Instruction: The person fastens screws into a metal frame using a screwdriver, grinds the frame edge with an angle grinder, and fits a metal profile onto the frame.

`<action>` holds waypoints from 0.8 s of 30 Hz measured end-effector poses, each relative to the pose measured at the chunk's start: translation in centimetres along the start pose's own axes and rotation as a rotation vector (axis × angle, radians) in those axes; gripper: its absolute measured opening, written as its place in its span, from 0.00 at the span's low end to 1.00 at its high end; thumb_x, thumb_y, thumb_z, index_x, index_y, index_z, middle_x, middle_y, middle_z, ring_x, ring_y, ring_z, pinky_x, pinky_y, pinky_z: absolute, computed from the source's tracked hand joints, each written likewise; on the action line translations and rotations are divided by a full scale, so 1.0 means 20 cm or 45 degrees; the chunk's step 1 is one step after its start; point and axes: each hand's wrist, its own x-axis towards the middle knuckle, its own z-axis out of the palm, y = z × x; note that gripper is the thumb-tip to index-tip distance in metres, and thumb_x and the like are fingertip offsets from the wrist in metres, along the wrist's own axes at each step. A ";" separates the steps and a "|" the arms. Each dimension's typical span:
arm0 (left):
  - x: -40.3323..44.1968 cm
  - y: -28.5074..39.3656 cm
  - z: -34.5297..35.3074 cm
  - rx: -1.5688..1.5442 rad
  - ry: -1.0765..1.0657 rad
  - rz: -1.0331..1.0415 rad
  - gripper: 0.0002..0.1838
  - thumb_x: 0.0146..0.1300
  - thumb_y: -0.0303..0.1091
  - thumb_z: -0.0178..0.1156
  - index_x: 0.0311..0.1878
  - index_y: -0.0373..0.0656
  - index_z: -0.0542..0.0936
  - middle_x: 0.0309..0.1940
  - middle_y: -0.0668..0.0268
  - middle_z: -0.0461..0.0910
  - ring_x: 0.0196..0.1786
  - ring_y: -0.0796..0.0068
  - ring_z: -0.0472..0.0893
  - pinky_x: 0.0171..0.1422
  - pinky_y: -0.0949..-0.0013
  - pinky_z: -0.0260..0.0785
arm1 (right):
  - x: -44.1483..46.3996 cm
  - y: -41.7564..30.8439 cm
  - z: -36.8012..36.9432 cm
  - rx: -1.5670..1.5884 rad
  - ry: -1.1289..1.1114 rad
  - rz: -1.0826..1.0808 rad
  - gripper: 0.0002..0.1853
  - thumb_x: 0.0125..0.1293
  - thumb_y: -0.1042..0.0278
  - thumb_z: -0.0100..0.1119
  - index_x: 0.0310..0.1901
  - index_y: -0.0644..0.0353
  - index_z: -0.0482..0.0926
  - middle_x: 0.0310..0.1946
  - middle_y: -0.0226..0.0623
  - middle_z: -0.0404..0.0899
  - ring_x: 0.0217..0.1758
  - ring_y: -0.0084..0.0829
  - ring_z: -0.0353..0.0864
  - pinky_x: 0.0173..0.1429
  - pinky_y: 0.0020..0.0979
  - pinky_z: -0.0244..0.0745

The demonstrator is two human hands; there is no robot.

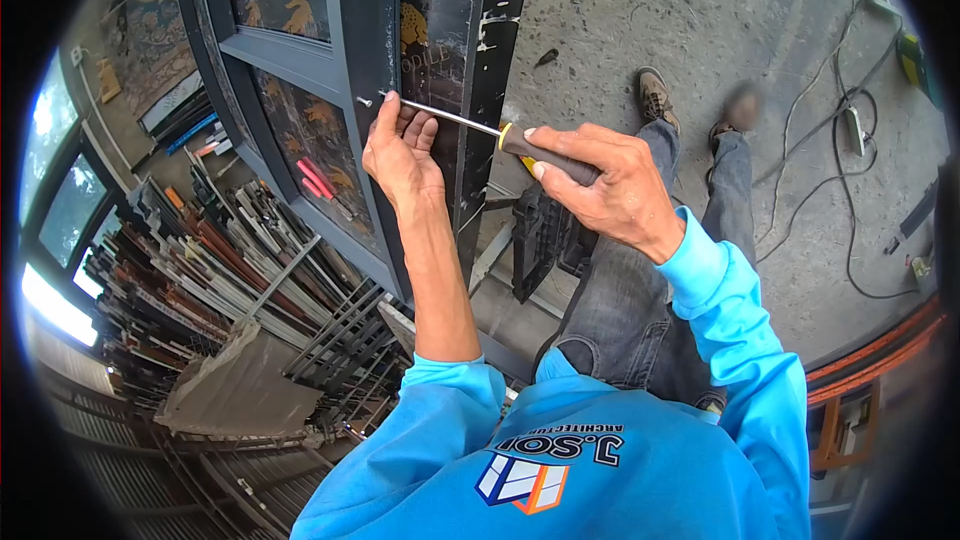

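A screwdriver (461, 121) with a bright metal shaft and a dark, yellow-collared handle runs across the grey metal frame (365, 45). My right hand (612, 180) is wrapped round its handle. At the other end, the thumb and fingers of my left hand (408, 155) are closed about the shaft's tip, against the frame. They hide the tip, and whether a screw is between them I cannot tell. Just left of my fingertips a small screw (364, 101) sticks out of the frame. Two pink-handled tools (316, 178) lie on the dark patterned surface within the frame.
Many long metal profiles (205, 260) are stacked at the left. A black case-like object (540, 240) sits beside my legs. Cables and a white power strip (855, 130) lie on the concrete floor (590, 25) at the right. Orange bars (880, 345) run along the lower right.
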 end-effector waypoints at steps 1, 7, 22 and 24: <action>0.00 0.00 0.00 -0.003 -0.007 -0.002 0.09 0.60 0.31 0.64 0.37 0.36 0.78 0.28 0.63 0.79 0.29 0.71 0.82 0.32 0.75 0.77 | 0.00 0.00 0.00 -0.013 0.007 -0.019 0.16 0.56 0.69 0.66 0.47 0.58 0.83 0.28 0.42 0.80 0.28 0.38 0.81 0.33 0.33 0.76; -0.01 0.01 0.02 0.002 0.033 0.024 0.09 0.60 0.31 0.65 0.37 0.36 0.78 0.28 0.64 0.79 0.29 0.73 0.82 0.32 0.76 0.76 | 0.05 0.03 -0.02 -0.117 0.024 -0.129 0.16 0.55 0.68 0.66 0.47 0.57 0.83 0.26 0.39 0.77 0.26 0.37 0.79 0.30 0.34 0.74; -0.01 -0.01 0.03 -0.046 0.047 0.011 0.08 0.59 0.30 0.66 0.37 0.38 0.79 0.30 0.65 0.80 0.33 0.74 0.82 0.36 0.76 0.78 | 0.10 -0.01 -0.08 -0.507 -0.023 -0.364 0.18 0.55 0.68 0.66 0.50 0.47 0.82 0.28 0.34 0.73 0.26 0.32 0.77 0.28 0.32 0.72; -0.02 0.00 0.03 -0.035 0.048 0.023 0.08 0.60 0.31 0.65 0.37 0.38 0.77 0.30 0.65 0.79 0.32 0.73 0.82 0.35 0.76 0.78 | 0.11 -0.02 -0.10 -0.513 -0.028 -0.386 0.18 0.55 0.68 0.66 0.49 0.47 0.82 0.28 0.34 0.73 0.27 0.32 0.77 0.28 0.32 0.72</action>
